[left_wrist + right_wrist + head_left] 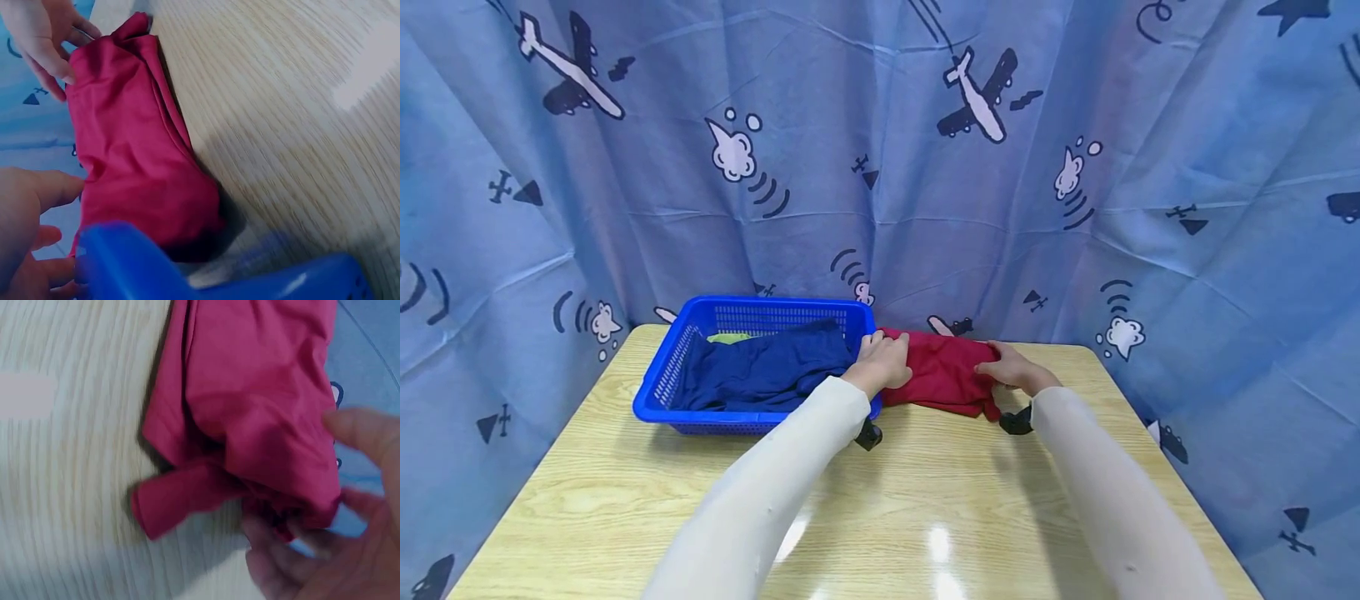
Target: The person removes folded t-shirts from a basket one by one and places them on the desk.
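Note:
A folded red garment [942, 375] lies on the table just right of the blue basket, its kind unclear. In the right wrist view a narrow rolled flap [178, 497] sticks out from its end. My left hand [883, 362] is over the garment's left end, beside the basket rim; the thumb touches the far edge and the other fingers hang loosely bent. At the right end, my right hand [1013, 369] has its thumb and fingers spread about the garment, with the fingertips touching its end. Some of those fingertips are partly hidden by the fabric.
The blue plastic basket [651, 398] stands on the left half of the wooden table [917, 508]. Inside lie dark blue cloth [767, 367] and a bit of yellow-green cloth [728, 338]. Behind the table hangs a blue curtain [820, 150] printed with planes.

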{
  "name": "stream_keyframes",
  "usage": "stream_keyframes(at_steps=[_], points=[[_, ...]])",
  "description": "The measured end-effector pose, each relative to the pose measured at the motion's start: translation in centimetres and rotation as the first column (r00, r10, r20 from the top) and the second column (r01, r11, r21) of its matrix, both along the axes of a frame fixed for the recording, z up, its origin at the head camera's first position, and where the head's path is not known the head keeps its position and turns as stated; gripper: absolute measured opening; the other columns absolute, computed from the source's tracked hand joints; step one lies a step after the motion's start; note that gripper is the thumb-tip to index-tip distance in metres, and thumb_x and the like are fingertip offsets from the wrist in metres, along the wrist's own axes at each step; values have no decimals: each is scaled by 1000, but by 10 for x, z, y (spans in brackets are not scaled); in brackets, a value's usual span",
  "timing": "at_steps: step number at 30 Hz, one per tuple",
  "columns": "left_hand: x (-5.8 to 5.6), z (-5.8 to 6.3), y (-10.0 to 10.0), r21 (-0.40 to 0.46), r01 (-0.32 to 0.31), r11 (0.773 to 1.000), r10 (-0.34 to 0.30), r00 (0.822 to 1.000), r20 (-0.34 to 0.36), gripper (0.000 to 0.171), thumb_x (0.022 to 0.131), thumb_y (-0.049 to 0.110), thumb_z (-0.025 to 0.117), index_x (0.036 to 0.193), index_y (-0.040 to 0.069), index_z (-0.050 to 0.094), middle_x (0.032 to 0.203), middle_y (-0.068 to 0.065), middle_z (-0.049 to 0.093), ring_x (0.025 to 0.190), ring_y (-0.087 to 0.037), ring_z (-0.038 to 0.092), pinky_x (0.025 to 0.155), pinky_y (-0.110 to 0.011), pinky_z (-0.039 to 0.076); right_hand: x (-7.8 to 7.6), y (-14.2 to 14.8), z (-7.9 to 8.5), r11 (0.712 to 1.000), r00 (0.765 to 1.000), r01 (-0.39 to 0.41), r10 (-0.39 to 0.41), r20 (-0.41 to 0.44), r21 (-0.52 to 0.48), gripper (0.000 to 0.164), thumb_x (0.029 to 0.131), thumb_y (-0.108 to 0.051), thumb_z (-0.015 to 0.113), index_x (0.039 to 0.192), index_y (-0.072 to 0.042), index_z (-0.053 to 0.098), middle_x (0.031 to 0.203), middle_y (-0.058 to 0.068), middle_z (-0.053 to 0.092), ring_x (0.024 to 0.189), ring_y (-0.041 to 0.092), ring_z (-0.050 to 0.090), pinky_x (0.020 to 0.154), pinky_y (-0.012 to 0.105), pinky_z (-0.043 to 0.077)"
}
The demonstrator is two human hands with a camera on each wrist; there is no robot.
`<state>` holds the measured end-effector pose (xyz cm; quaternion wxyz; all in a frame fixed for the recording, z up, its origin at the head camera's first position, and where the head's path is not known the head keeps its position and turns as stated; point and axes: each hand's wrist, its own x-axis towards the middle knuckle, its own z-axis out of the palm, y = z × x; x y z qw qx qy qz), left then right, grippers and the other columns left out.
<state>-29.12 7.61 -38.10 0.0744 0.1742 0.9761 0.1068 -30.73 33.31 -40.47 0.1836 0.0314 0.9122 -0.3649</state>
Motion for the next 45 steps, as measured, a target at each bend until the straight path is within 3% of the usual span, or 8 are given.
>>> stream_keyframes(at_steps=[5, 11, 16, 18, 24, 35, 41, 45], points=[[3, -3, -5, -12, 2, 1000, -3, 997, -71, 64, 98, 33, 61, 156, 15, 39, 151, -10, 53, 146, -30, 32, 121, -46, 25, 1, 6, 7, 993, 999, -30, 35, -40, 113, 75, 102, -21, 48, 157, 12, 9, 160, 39, 15, 148, 53, 23, 121, 60, 28], [-5, -1, -12, 36, 2, 999, 2, 992, -128, 59, 99, 33, 59, 153, 17, 43, 150, -8, 53, 142, -28, 38, 119, -46, 30, -2, 2, 26, 985, 988, -39, 63, -139, 169, 69, 100, -31, 53, 152, 9, 31, 155, 42, 27, 144, 55, 30, 115, 58, 38], [-2, 4, -23, 124, 12, 992, 6, 989, -145, 56, 101, 31, 57, 153, 16, 44, 151, -6, 54, 141, -28, 43, 118, -46, 34, -1, -8, 33, 994, 976, -41, 62, -209, 104, 66, 99, -34, 55, 151, 4, 38, 155, 39, 30, 144, 53, 31, 116, 58, 37], [-1, 5, -28, 152, 21, 988, 2, 989, -147, 55, 101, 29, 57, 152, 16, 44, 151, -6, 55, 141, -28, 45, 117, -46, 36, 2, -15, 37, 997, 979, -45, 57, -197, 63, 64, 101, -29, 53, 153, 4, 35, 158, 37, 28, 146, 52, 29, 119, 60, 33], [4, 4, -45, 220, 43, 975, -9, 989, -151, 54, 100, 28, 59, 151, 17, 47, 150, -5, 57, 140, -30, 48, 116, -48, 38, 11, -36, 40, 994, 972, -98, 105, -213, 40, 57, 105, -23, 51, 152, 4, 36, 153, 35, 37, 141, 50, 39, 114, 60, 39], [15, -1, -78, 321, -3, 947, 39, 993, -108, 50, 100, 28, 59, 148, 18, 49, 147, -8, 58, 140, -31, 49, 116, -50, 39, 21, -75, 46, 977, 933, -210, 192, -304, -28, 51, 105, -20, 52, 150, 1, 43, 152, 29, 46, 138, 45, 47, 113, 58, 42], [22, -4, -97, 351, 8, 936, 19, 997, -72, 51, 100, 26, 60, 149, 15, 49, 150, -10, 56, 141, -34, 48, 117, -53, 37, 28, -94, 45, 960, 920, -273, 241, -309, -61, 51, 105, -21, 54, 149, 2, 45, 163, 27, 28, 141, 46, 44, 114, 59, 41], [23, -2, -112, 333, 10, 943, 15, 997, -73, 52, 100, 26, 60, 150, 15, 48, 151, -10, 55, 142, -35, 47, 117, -54, 36, 29, -108, 48, 955, 909, -291, 255, -330, -63, 48, 104, -23, 54, 148, -4, 48, 156, 25, 41, 137, 44, 48, 111, 59, 44]])
